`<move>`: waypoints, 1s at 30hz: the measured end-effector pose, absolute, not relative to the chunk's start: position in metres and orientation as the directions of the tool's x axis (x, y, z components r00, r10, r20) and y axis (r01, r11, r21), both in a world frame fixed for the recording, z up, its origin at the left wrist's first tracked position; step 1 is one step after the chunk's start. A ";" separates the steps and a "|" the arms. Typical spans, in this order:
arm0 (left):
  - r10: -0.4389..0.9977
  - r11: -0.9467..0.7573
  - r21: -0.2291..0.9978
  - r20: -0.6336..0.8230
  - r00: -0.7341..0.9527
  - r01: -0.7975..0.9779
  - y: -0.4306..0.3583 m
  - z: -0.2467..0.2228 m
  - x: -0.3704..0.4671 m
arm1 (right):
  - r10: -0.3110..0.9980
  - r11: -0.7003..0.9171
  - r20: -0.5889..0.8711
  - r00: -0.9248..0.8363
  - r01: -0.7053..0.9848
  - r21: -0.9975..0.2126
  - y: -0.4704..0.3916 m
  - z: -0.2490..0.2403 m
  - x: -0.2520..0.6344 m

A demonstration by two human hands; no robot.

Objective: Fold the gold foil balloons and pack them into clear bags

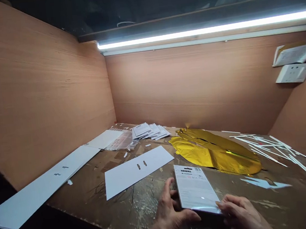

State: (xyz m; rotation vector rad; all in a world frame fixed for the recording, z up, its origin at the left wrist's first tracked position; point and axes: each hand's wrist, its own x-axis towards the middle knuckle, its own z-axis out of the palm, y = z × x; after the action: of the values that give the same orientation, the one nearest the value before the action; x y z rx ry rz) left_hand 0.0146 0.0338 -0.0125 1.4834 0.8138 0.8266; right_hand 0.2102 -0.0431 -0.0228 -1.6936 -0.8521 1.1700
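A flat printed packet (196, 186) with a hang hole and barcode at its top is tilted up near the front of the table, its clear sleeve glinting along the lower edge. Around its left edge curls my left hand (170, 214), with the thumb stretched along the bottom. My right hand (239, 211) pinches the lower right corner between thumb and fingers. Just beyond lies a white card strip (139, 170) with two punched slots. Gold foil balloons (211, 152), flat and uninflated, are spread behind the packet to the right.
Similar packets (149, 130) are piled at the back, beside clear plastic sleeves (121, 140). Long white card strips (48, 183) run along the left wall. Several thin white sticks (273, 145) lie scattered at right, near a pale blue cut-out piece (266, 182). Wooden panels (193, 81) enclose the worn table.
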 end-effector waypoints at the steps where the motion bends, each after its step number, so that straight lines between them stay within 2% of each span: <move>1: 0.860 0.049 0.998 -0.017 0.509 -0.048 0.031 -0.011 0.014 | 0.883 -0.366 -0.334 0.329 0.038 -0.930 -0.045 -0.019 0.208; 3: 0.846 0.193 0.965 -0.071 0.528 -0.179 0.027 -0.009 0.015 | 0.886 -0.343 -0.311 0.344 0.035 -0.939 -0.047 -0.013 0.206; 5: 0.832 0.244 0.938 -0.072 0.551 -0.245 0.024 -0.008 0.017 | 0.895 -0.325 -0.294 0.335 0.039 -0.945 -0.050 -0.010 0.205; 9: 0.845 0.286 0.923 -0.117 0.522 -0.257 0.023 -0.010 0.024 | 0.909 -0.318 -0.290 0.300 0.047 -0.947 -0.056 -0.010 0.205; 14: 0.862 0.426 0.870 -0.307 0.403 -0.250 0.022 -0.014 0.036 | 0.904 -0.281 -0.242 0.354 0.064 -0.958 -0.065 -0.018 0.204; 16: 0.852 0.458 0.855 -0.345 0.393 -0.243 0.021 -0.015 0.039 | 0.898 -0.238 -0.217 0.382 0.008 -0.971 -0.069 -0.020 0.204; 19: 0.860 0.423 0.859 -0.280 0.428 -0.288 0.016 -0.017 0.039 | 0.892 -0.148 -0.202 0.404 -0.162 -0.976 -0.074 -0.021 0.203; 22: 0.879 0.354 0.848 -0.157 0.451 -0.394 0.006 -0.013 0.036 | 0.922 -0.101 -0.206 0.328 -0.312 -0.945 -0.081 -0.017 0.199; 24: 0.878 0.331 0.827 -0.094 0.469 -0.454 -0.004 -0.006 0.036 | 0.949 -0.051 -0.159 0.273 -0.365 -0.930 -0.086 -0.013 0.197; 27: 0.847 0.324 0.806 -0.013 0.532 -0.496 -0.022 0.008 0.041 | 0.969 -0.019 -0.100 0.226 -0.333 -0.943 -0.091 -0.006 0.197; 30: 0.853 0.296 0.835 -0.013 0.521 -0.464 -0.034 0.014 0.047 | 0.983 -0.010 -0.042 0.181 -0.175 -0.984 -0.093 0.002 0.202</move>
State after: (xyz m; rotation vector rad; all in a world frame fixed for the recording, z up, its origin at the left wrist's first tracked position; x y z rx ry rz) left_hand 0.0467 -0.0341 0.0142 0.8918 0.5141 0.9287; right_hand 0.2022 -0.0933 0.0019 -1.1809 -0.9342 1.1687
